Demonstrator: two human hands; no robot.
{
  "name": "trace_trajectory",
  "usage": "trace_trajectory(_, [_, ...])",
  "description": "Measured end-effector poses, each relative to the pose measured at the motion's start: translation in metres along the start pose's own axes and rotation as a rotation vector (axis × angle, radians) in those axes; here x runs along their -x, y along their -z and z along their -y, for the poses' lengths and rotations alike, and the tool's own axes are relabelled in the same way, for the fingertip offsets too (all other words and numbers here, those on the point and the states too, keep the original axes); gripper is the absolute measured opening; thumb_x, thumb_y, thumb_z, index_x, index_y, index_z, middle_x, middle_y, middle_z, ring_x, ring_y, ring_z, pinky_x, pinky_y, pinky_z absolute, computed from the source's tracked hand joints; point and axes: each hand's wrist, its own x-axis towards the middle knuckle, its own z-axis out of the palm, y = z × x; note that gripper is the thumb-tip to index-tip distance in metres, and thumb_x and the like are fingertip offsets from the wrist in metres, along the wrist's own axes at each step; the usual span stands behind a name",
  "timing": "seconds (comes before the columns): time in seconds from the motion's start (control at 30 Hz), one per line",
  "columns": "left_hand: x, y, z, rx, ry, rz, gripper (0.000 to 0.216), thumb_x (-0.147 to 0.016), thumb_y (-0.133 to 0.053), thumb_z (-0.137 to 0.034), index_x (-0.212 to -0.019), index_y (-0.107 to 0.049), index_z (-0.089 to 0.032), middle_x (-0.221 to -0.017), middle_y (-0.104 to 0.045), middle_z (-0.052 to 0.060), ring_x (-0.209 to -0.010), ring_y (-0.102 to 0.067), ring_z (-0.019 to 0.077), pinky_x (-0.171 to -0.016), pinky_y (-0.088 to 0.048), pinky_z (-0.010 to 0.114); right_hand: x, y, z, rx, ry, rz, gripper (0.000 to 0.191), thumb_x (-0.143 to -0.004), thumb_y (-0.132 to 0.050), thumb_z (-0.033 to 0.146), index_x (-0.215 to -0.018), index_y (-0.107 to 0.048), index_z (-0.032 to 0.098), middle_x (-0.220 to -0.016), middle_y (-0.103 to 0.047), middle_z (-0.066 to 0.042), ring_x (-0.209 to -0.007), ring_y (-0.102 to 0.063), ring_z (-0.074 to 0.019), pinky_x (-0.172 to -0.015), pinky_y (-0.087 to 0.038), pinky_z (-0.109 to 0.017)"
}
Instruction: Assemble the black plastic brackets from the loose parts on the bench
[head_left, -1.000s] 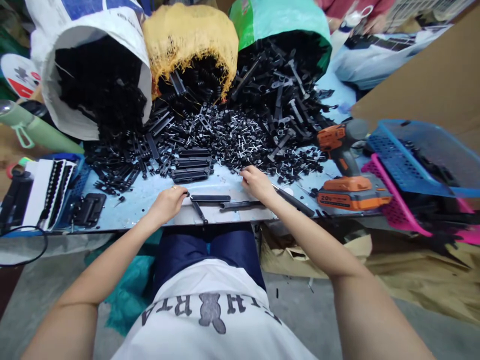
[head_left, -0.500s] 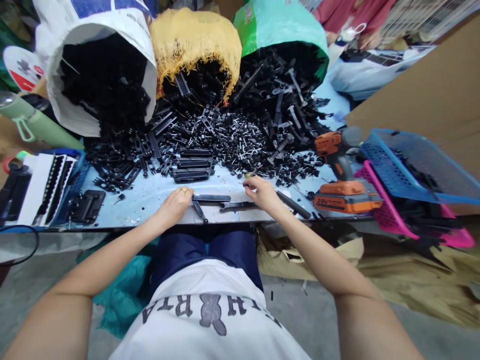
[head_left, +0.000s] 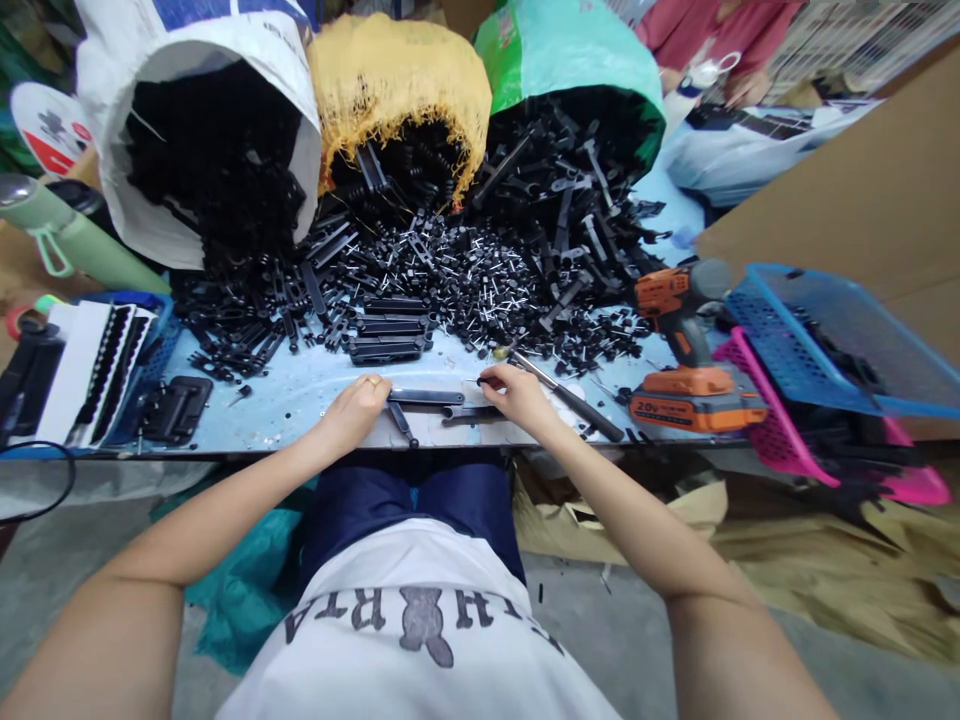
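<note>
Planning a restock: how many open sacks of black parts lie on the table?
3: a white sack at the left, a yellow sack in the middle, a green sack at the right. More may lie outside the frame.

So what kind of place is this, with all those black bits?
Probably a small assembly workshop: big sacks spill black plastic parts over a worktable, and a cordless drill stands near the person's right hand, which pinches one small part.
</note>
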Motion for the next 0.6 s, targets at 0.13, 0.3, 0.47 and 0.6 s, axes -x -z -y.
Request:
trace_trajectory(0.13, [0.004, -0.019, 0.005, 0.021, -0.175, -0.139, 0.039, -0.086, -0.029, -0.003, -0.117, -0.052, -0.003, -0.1, -0.059, 0.018, -0.095, -0.056, 0.0221, -0.085, -0.049, 0.036, -0.002, 0.006, 0.011, -0.078, 0.018, 0.005, 0.011, -0.077, -0.052, 0.02, -0.082, -0.061, 0.014, -0.081, -0.063, -0.005, -0.069, -0.06, -0.0151, -0.069, -0.049, -0.026])
trace_trajectory(0.3, [0.01, -0.034, 0.014, 0.078, -0.158, -0.252, 0.04, -0.086, -0.029, -0.004, -0.117, -0.054, -0.007, -0.102, -0.061, 0.016, -0.099, -0.057, 0.02, -0.088, -0.049, 0.035, -0.003, 0.016, 0.023, -0.151, 0.041, 0.037, 0.01, -0.076, -0.056, 0.02, -0.078, -0.063, 0.014, -0.076, -0.063, -0.003, -0.066, -0.06, -0.0133, -0.066, -0.049, -0.023])
trace_trajectory(0.47, [0.008, -0.032, 0.02, 0.144, -0.084, -0.295, 0.032, -0.09, -0.033, -0.012, -0.112, -0.057, -0.01, -0.099, -0.063, 0.014, -0.094, -0.058, 0.0188, -0.084, -0.05, 0.035, -0.005, 0.019, 0.025, -0.151, 0.017, 0.138, 0.008, -0.073, -0.058, 0.014, -0.076, -0.065, 0.014, -0.073, -0.064, -0.002, -0.065, -0.06, -0.0127, -0.064, -0.047, -0.021])
trace_trajectory(0.6, [0.004, -0.031, 0.021, 0.121, -0.207, -0.343, 0.03, -0.089, -0.036, -0.011, -0.11, -0.057, -0.011, -0.092, -0.063, 0.012, -0.089, -0.059, 0.0178, -0.081, -0.051, 0.034, -0.013, 0.022, 0.035, 0.037, 0.087, 0.237, 0.009, -0.073, -0.059, 0.008, -0.076, -0.066, 0.012, -0.073, -0.064, -0.003, -0.066, -0.058, -0.0121, -0.065, -0.043, -0.019])
